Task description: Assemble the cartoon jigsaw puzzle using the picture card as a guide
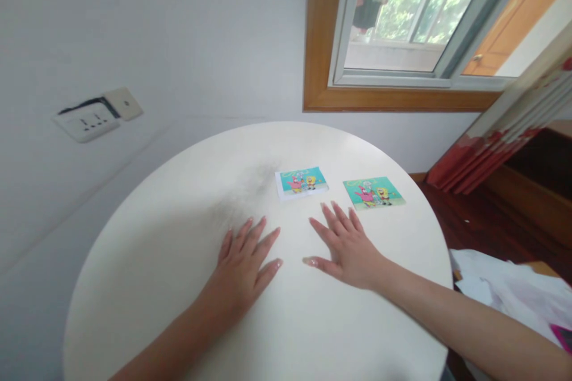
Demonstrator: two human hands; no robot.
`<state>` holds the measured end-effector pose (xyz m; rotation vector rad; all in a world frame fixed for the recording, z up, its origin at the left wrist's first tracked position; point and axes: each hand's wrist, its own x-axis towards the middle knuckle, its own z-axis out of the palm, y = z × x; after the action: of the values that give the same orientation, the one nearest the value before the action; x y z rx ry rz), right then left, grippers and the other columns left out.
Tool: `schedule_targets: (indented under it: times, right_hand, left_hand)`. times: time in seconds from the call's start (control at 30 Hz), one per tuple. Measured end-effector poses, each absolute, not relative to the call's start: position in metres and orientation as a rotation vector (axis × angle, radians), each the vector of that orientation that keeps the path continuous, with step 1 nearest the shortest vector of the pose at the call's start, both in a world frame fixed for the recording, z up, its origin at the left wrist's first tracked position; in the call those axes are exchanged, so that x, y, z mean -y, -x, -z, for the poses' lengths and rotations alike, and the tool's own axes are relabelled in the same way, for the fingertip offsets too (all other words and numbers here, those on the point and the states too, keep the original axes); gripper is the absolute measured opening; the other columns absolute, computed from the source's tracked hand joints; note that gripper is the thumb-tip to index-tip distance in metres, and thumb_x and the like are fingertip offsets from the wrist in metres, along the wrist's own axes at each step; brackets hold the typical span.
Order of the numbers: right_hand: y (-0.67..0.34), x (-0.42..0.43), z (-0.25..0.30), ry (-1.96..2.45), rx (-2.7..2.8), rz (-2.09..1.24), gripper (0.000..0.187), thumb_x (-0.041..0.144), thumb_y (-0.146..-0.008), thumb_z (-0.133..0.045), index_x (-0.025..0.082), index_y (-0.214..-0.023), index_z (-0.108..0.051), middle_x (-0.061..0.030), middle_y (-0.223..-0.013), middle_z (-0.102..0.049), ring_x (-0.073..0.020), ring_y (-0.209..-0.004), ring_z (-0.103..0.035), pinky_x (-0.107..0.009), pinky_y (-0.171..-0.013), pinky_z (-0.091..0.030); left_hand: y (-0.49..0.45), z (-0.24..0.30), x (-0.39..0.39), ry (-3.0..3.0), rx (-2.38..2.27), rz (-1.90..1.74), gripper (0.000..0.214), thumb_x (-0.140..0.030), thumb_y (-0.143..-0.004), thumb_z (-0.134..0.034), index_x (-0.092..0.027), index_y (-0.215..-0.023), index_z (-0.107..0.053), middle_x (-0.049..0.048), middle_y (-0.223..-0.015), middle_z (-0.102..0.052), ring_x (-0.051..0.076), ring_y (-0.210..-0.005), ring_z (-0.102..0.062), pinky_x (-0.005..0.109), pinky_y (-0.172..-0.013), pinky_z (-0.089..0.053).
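My left hand (241,274) lies flat on the round white table (286,333), fingers spread, holding nothing. Also flat on the tabletop, my right hand (346,250) has its fingers apart and nothing in them. Just beyond the hands are two flat rectangular pieces with the same cartoon print on turquoise. The left piece (304,182) shows a white margin along its left and lower edges. The right piece (374,193) lies a little beyond my right fingertips, not touched by them. Whether they are cards or small booklets I cannot tell.
A grey smudge (241,193) marks the tabletop left of the pieces. Behind the table are a white wall with a socket (89,120) and a wood-framed window (402,98). A red and white curtain (469,155) hangs at right, above white papers (513,292) beside the table.
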<state>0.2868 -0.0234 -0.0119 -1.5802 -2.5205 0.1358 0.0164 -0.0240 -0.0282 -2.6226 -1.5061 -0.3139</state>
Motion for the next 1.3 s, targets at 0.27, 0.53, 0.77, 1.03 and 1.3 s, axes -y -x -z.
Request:
schedule_targets:
  times: [0.27, 0.53, 0.77, 1.03, 1.3]
  right_hand:
    - [-0.291, 0.0225, 0.0145, 1.542, 2.494, -0.103, 0.075, 0.071, -0.089, -0.037, 0.028, -0.149, -0.037, -0.0133, -0.161, -0.019, -0.0365, -0.149, -0.009, -0.063, -0.116, -0.012]
    - [-0.2904, 0.023, 0.0135, 1.544, 2.49, -0.104, 0.073, 0.071, -0.089, -0.037, 0.027, -0.148, -0.04, -0.0139, -0.16, -0.021, -0.0368, -0.149, -0.011, -0.063, -0.116, -0.013]
    - [-0.2901, 0.0233, 0.0134, 1.548, 2.484, -0.119, 0.074, 0.07, -0.09, -0.036, 0.027, -0.148, -0.039, -0.0144, -0.161, -0.02, -0.0375, -0.149, -0.009, -0.064, -0.115, -0.012]
    - [-0.2906, 0.0229, 0.0134, 1.542, 2.493, -0.092, 0.073, 0.07, -0.09, -0.037, 0.026, -0.148, -0.039, -0.0142, -0.16, -0.021, -0.0369, -0.149, -0.01, -0.064, -0.115, -0.013]
    - [-0.2907, 0.0228, 0.0144, 1.555, 2.492, -0.102, 0.074, 0.071, -0.089, -0.036, 0.027, -0.149, -0.038, -0.0134, -0.161, -0.019, -0.037, -0.149, -0.01, -0.063, -0.116, -0.012]
  left_hand:
    - [-0.0196, 0.0293, 0.0241, 2.611, 1.497, 0.372, 0.051, -0.046, -0.096, -0.041, -0.027, -0.143, -0.046, 0.0097, -0.154, -0.039, 0.035, -0.141, -0.033, 0.061, -0.111, -0.028]
    - [-0.0205, 0.029, 0.0245, 2.602, 1.486, 0.351, 0.051, -0.045, -0.096, -0.042, -0.026, -0.143, -0.046, 0.0109, -0.153, -0.04, 0.036, -0.141, -0.032, 0.062, -0.11, -0.028]
    - [-0.0198, 0.0291, 0.0244, 2.603, 1.492, 0.36, 0.051, -0.045, -0.096, -0.042, -0.026, -0.143, -0.047, 0.011, -0.153, -0.04, 0.036, -0.141, -0.033, 0.061, -0.11, -0.029]
    - [-0.0206, 0.0291, 0.024, 2.615, 1.468, 0.446, 0.051, -0.045, -0.096, -0.041, -0.025, -0.142, -0.049, 0.0125, -0.151, -0.042, 0.037, -0.139, -0.035, 0.063, -0.109, -0.029]
    - [-0.0197, 0.0305, 0.0242, 2.613, 1.481, 0.408, 0.051, -0.045, -0.095, -0.043, -0.026, -0.142, -0.048, 0.0112, -0.152, -0.041, 0.036, -0.14, -0.034, 0.061, -0.11, -0.029]
